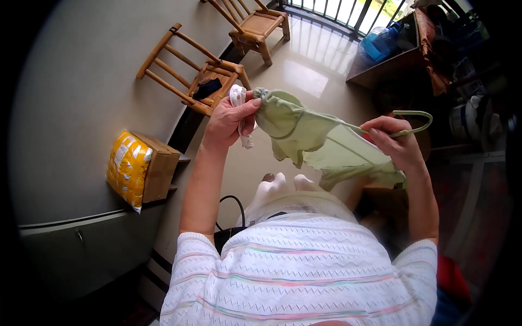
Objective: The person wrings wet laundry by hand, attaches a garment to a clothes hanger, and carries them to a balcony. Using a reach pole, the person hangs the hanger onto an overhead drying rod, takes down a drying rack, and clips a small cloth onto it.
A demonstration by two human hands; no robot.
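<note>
A light green garment with ruffled edges (304, 127) hangs stretched between my two hands. My left hand (231, 119) pinches its gathered end, and a white patterned cloth (238, 98) hangs from the same hand. The fingers of my right hand (392, 138) are closed round a green hanger (424, 114), whose hook curves out to the right. The hanger's stem runs left from my fingers to the garment; the rest of the hanger is mostly hidden by the fabric.
Two bamboo chairs (187, 68) (261, 27) stand at the upper left, the nearer with a dark cloth (207, 88) on its seat. A yellow package (128, 167) leans on a cardboard box (160, 169) at the left. A blue water bottle (380, 43) is near the railing (348, 15).
</note>
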